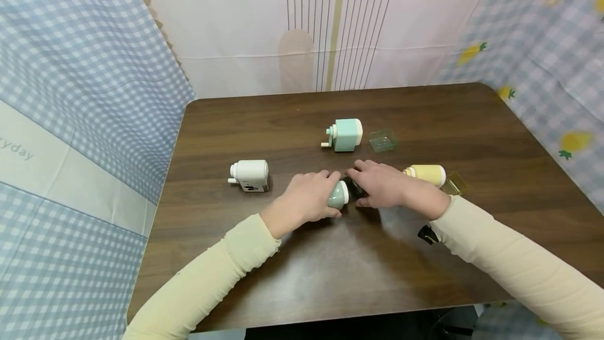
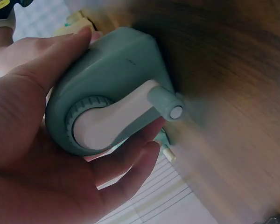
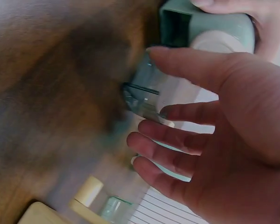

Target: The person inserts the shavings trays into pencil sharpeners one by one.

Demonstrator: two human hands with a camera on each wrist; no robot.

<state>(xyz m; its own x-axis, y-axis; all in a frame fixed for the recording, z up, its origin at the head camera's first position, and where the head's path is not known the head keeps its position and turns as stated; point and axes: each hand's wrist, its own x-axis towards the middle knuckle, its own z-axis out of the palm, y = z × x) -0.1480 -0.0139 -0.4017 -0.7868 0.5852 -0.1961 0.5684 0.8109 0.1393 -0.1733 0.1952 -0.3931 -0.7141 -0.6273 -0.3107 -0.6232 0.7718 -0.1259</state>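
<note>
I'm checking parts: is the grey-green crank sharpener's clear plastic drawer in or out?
Out: in the right wrist view, the right hand holds the drawer outside the sharpener, whose slot gapes.

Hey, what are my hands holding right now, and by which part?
Left hand: the grey-green sharpener, by its rounded body. Right hand: the clear tray, pinched by opposite sides.

The grey-green sharpener (image 2: 119, 65) looks like smooth, low-sheen plastic; the clear bin (image 3: 143, 87), glossy see-through plastic. The white sharpener (image 1: 252, 173), mint sharpener (image 1: 346, 135) and yellow sharpener (image 1: 428, 173) seem smooth plastic too. The surface (image 1: 283, 135) shows glossy wood grain; the checked drape (image 1: 85, 41) is creased matt cloth.
</note>
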